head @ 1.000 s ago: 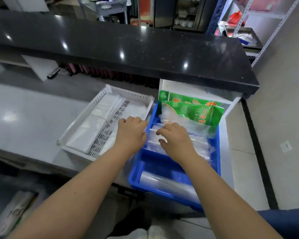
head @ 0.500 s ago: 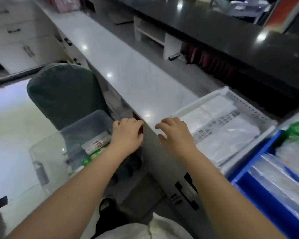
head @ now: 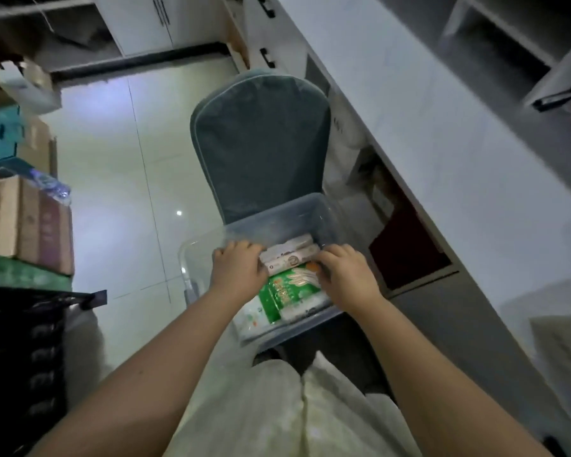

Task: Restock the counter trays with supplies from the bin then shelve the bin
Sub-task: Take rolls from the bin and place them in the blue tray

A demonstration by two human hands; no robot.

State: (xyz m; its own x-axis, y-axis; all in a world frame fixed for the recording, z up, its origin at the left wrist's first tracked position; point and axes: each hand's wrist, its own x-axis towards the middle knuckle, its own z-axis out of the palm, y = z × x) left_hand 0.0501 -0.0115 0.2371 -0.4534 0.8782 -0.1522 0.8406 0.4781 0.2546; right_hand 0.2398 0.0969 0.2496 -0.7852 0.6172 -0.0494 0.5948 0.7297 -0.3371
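Clear plastic bin holds packets; left hand and right hand curl loosely over them, grip unclear.

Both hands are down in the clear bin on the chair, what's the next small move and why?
Probably close both hands on the green-and-white packet and lift it out. The left hand and right hand already flank it inside the clear plastic bin, neither visibly gripping yet.
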